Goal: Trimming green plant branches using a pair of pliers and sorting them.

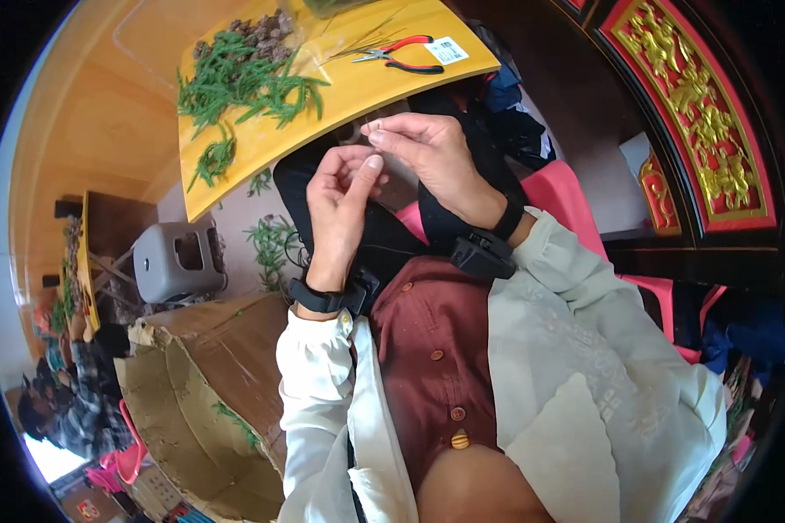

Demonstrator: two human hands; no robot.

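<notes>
Both hands are raised close together over my lap, just off the near edge of the yellow table. My left hand is closed, its thumb pressed toward the curled fingers. Above and to its right, my right hand pinches thumb against forefinger. Whatever sits between the fingertips is too small and thin to make out. On the table beyond lie pliers with red and black handles, beside some thin brown wires. Green artificial-looking sprigs are heaped at the table's left, next to several brown pine cones.
A white printed card lies by the pliers. Left of me stand a grey stool and an open cardboard box. Sprigs are scattered on the floor. A pink chair stands at right; another person works far left.
</notes>
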